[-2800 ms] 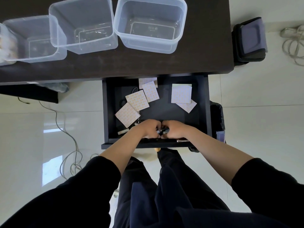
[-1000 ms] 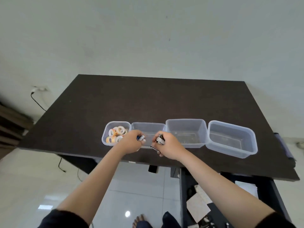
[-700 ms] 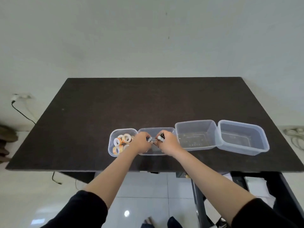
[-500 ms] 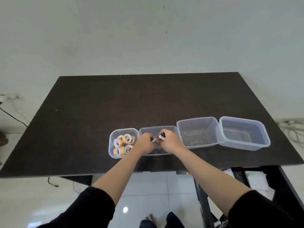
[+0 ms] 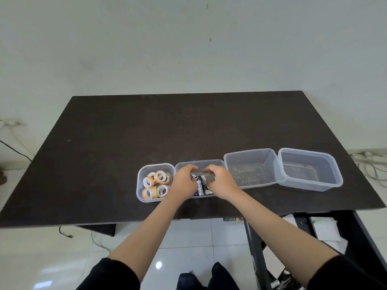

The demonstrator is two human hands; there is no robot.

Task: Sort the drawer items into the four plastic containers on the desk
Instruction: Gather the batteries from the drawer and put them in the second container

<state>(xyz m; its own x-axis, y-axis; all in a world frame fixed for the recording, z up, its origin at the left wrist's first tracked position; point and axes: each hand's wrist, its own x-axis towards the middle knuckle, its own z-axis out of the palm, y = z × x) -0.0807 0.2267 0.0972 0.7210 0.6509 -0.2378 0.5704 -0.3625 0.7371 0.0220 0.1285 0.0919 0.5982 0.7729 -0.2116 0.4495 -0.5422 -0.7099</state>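
Observation:
Four clear plastic containers stand in a row near the front edge of the dark desk [image 5: 188, 126]. The leftmost container [image 5: 156, 165] holds several orange-and-white tape rolls [image 5: 156, 184]. Both of my hands hover over the second container [image 5: 201, 161]. My left hand [image 5: 184, 184] and my right hand [image 5: 221, 183] have loosely curled fingers, a small gap apart. Several small batteries [image 5: 200, 186] lie in that container between and under the hands. The third container [image 5: 249, 152] and the fourth container [image 5: 310, 153] hold nothing.
The open drawer [image 5: 356, 229] sticks out under the desk's right front, with white paper sheets [image 5: 326, 229] inside. Cables lie on the floor at the left [image 5: 12, 130] and the right [image 5: 368, 162]. A pale wall stands behind the desk.
My hands rose from the drawer gripping batteries and came over the second container. Their fingers have loosened since half a second ago, and batteries now lie in the container.

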